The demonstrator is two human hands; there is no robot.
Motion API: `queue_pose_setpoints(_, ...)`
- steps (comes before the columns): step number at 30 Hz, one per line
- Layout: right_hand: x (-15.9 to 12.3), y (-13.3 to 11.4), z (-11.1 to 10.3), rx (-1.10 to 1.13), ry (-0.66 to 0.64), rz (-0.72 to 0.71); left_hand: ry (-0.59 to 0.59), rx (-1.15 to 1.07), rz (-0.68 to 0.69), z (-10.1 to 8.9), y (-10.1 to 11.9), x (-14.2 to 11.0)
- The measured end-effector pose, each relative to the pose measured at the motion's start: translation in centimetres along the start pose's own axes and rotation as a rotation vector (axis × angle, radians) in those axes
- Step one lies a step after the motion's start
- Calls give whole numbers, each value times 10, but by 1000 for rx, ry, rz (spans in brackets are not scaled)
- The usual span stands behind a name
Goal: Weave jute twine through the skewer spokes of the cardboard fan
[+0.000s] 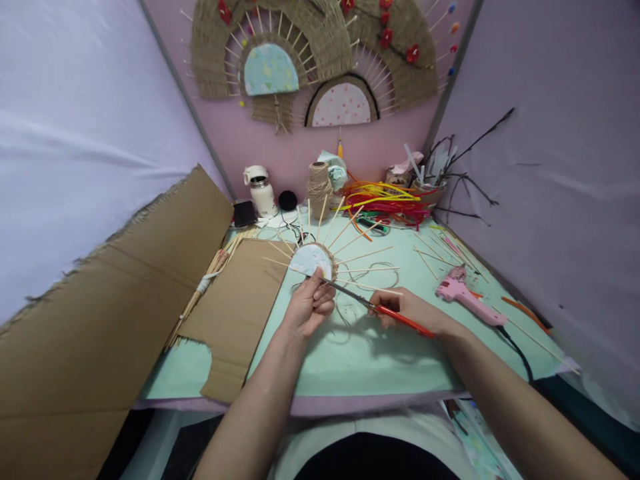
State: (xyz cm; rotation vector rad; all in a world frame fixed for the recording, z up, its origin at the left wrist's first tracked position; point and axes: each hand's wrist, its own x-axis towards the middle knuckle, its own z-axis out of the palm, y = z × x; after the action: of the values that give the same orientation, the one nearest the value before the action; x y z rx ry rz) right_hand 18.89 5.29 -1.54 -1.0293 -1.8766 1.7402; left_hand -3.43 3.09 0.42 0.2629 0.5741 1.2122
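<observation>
My left hand (311, 305) is closed on the lower edge of a small half-round fan piece (311, 259) with a pale patterned centre, a woven twine rim and thin wooden sticks fanning upward. My right hand (407, 308) grips red-handled scissors (380, 309), whose blades point left and reach the fan's bottom edge beside my left fingers. Both hands hover just above the mint-green table (360, 353).
A pink glue gun (463, 291) lies right of my hand with its black cord. Cardboard sheets (235, 307) and a stick bundle (210, 277) lie left. At the back stand a twine spool (319, 187), a white bottle (261, 190) and coloured strips (387, 199). Finished fans (280, 53) hang on the wall.
</observation>
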Motion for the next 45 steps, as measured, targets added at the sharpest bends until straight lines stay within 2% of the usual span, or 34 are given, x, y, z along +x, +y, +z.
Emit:
queue_pose_setpoints(10, 3, 7, 8, 206, -1, 81, -29, -94, -59, 1, 1, -1)
queue_pose_setpoints(17, 1, 2, 9, 191, -11, 85, 17, -134, -80, 3, 0, -1)
queue_pose_setpoints(23, 0, 2, 8, 98, -10, 91, 94, -165, -89, 6, 3, -2)
queue_pose_setpoints(26, -3, -1, 6, 1, -19, 85, 83, -143, -83, 4, 6, -2)
queue_pose_setpoints(30, -20, -8, -10, -197, -74, 141, 32, -54, 86, 3, 9, -2)
queue_pose_setpoints(33, -36, -13, -31, -354, 82, 164, 60, -12, 231, 2, 9, -1)
queue_pose_setpoints(37, -33, -19, -57, -668, 456, 173, 158, 28, 325, 1, 6, 1)
queue_pose_setpoints(39, -15, -24, -65, -885, 593, 203, 152, 18, 321, 1, 5, 2)
queue_pose_setpoints(42, 31, -31, -74, -1158, 608, 186, 93, -22, 300, 2, 4, 1)
queue_pose_setpoints(45, 77, -30, -83, -1220, 615, 206, 70, -25, 271, 2, 4, -1)
